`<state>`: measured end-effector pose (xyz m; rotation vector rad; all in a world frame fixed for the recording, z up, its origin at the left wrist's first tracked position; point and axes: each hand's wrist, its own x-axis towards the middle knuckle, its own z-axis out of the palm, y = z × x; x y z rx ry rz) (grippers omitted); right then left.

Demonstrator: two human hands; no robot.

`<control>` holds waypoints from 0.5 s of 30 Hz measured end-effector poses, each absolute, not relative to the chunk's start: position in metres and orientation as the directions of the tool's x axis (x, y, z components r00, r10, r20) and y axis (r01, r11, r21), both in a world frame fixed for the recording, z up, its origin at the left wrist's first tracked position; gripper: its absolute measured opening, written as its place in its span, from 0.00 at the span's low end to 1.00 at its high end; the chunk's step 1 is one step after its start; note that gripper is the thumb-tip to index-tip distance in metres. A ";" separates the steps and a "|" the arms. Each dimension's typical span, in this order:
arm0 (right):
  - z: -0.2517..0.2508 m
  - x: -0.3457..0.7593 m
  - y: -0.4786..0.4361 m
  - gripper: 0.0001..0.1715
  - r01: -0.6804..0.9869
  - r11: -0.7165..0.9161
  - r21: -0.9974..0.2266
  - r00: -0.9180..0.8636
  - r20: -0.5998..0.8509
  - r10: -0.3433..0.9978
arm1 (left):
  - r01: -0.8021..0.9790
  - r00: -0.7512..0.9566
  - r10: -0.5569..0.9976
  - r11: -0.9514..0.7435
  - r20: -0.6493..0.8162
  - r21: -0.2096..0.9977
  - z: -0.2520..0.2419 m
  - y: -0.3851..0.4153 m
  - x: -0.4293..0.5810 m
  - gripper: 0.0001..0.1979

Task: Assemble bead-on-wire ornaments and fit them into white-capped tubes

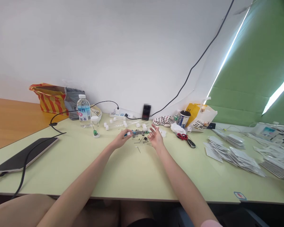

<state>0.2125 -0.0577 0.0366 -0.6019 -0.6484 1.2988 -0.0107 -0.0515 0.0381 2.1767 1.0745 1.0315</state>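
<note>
My left hand (122, 138) is closed around a small white-capped piece (129, 134) at the middle of the table. To its right, my right hand (155, 136) is raised with its fingers apart and nothing visible in them. Between and behind the hands lie small dark and metal parts (145, 138) and a bent metal pin (138, 149). Clear tubes (117, 125) with white caps lie farther back. A small stand with a green base (95, 133) and white top is left of my left hand.
A water bottle (83, 112), striped bag (50, 98) and dark tablet (26, 154) with a cable are left. Red-handled scissors (182, 136), a cup (184, 119), a paper bag (203, 119) and stacked white packets (229, 154) are right. A power strip (123, 115) is behind.
</note>
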 end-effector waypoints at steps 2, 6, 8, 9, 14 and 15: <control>0.037 0.211 -0.060 0.21 -0.656 0.106 -0.748 0.096 0.057 0.994 | 0.426 0.394 0.831 -0.544 0.393 0.723 0.041 -0.055 -0.009 0.19; 0.037 0.212 -0.061 0.17 -0.682 0.026 -0.731 0.033 0.005 0.999 | 0.385 0.399 0.839 -0.519 0.370 0.763 0.042 -0.057 -0.010 0.19; 0.037 0.212 -0.061 0.15 -0.682 -0.002 -0.731 0.011 -0.013 1.000 | 0.362 0.396 0.838 -0.519 0.376 0.775 0.041 -0.056 -0.012 0.19; 0.037 0.212 -0.061 0.15 -0.675 -0.014 -0.738 0.005 -0.023 1.000 | 0.356 0.390 0.839 -0.518 0.380 0.778 0.040 -0.055 -0.012 0.19; 0.037 0.210 -0.063 0.15 -0.610 -0.057 -0.790 -0.020 -0.057 0.998 | 0.337 0.358 0.855 -0.493 0.375 0.802 0.039 -0.055 -0.012 0.21; 0.037 0.210 -0.064 0.16 -0.596 -0.063 -0.800 -0.025 -0.060 0.998 | 0.319 0.352 0.859 -0.484 0.373 0.814 0.040 -0.056 -0.012 0.21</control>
